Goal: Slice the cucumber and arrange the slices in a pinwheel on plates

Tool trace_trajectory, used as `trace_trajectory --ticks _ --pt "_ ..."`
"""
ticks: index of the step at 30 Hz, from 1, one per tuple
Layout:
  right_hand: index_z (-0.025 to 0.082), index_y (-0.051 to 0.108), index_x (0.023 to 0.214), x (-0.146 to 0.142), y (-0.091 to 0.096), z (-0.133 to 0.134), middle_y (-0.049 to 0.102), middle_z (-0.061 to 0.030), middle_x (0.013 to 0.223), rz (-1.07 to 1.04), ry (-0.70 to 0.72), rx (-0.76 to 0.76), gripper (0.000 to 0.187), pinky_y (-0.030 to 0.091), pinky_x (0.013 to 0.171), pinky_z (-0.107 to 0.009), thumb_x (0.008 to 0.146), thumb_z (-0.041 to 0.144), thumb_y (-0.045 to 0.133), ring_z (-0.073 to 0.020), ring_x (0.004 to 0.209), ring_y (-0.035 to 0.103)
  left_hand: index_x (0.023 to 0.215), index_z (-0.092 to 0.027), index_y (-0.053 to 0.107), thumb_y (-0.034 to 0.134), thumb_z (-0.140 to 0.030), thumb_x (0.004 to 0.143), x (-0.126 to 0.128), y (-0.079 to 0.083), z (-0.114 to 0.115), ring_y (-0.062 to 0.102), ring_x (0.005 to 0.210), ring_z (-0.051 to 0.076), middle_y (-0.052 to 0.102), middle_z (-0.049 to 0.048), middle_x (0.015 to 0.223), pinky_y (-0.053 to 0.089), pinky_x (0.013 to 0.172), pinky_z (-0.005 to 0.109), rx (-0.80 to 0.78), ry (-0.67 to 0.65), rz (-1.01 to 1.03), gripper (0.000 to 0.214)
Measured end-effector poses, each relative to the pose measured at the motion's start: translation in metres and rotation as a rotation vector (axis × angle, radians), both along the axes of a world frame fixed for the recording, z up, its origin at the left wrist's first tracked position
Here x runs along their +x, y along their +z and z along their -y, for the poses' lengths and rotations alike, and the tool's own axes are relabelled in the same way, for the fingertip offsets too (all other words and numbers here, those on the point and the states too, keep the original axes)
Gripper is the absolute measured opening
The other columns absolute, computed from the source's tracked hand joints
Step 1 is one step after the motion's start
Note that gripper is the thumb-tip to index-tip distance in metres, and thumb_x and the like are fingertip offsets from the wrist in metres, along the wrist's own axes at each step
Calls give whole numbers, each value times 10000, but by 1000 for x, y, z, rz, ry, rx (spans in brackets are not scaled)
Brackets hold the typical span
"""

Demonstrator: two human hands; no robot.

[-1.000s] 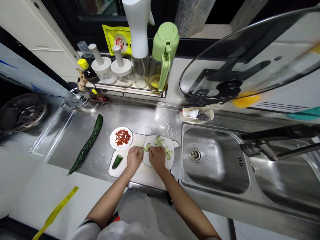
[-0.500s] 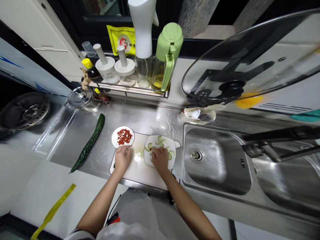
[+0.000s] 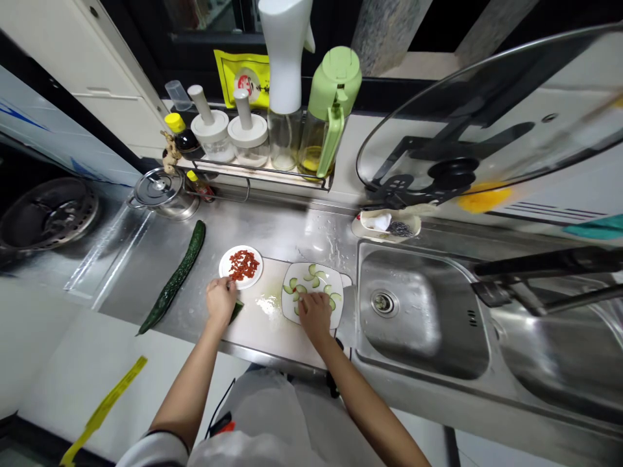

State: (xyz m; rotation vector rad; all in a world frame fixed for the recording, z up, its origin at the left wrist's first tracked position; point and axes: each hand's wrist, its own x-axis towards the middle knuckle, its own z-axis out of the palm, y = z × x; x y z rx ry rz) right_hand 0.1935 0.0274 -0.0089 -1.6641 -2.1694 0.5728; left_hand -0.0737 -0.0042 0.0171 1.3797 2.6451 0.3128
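A white square plate (image 3: 335,312) with several cucumber slices (image 3: 313,279) lies on a white cutting board (image 3: 265,327). My right hand (image 3: 315,310) rests on the plate's near part, fingers curled over the slices; what they pinch is hidden. My left hand (image 3: 220,299) is at the board's left end, fingers bent at the rim of a small white dish (image 3: 229,261) of red goji berries (image 3: 243,264). A cucumber stub (image 3: 237,309) pokes out from under that hand.
A whole cucumber (image 3: 174,280) lies left on the steel counter (image 3: 272,230). Behind stand a small lidded pot (image 3: 158,191) and a rack with bottles and a green jug (image 3: 328,110). A steel sink (image 3: 421,311) and a soap dish (image 3: 387,225) are right. A glass lid (image 3: 487,123) hangs above.
My left hand left the plate and moved left across the board to the berry dish's rim. My right hand stayed on the plate, shifting slightly toward me.
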Motion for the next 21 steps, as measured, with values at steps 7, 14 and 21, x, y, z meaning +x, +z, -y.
trace_trajectory --ticks 7,14,21 --pt "213 689 986 1 0 0 639 -46 887 15 -15 -25 222 288 760 -319 849 218 515 -223 964 425 928 -158 697 476 -330 805 -6 -2 -4 595 899 245 662 118 877 431 879 353 -46 34 2 306" --pt "212 693 965 2 0 1 642 -43 884 28 -9 -22 206 288 773 -320 849 220 523 -217 955 432 894 -176 718 482 -303 798 -5 0 -8 611 921 244 684 116 890 441 862 340 -70 58 55 285" --pt "215 694 940 3 0 1 645 -43 868 14 0 3 195 288 774 -322 849 219 521 -220 952 437 813 -178 715 471 -292 799 -6 1 -3 619 870 221 692 96 849 439 860 310 10 27 115 269"
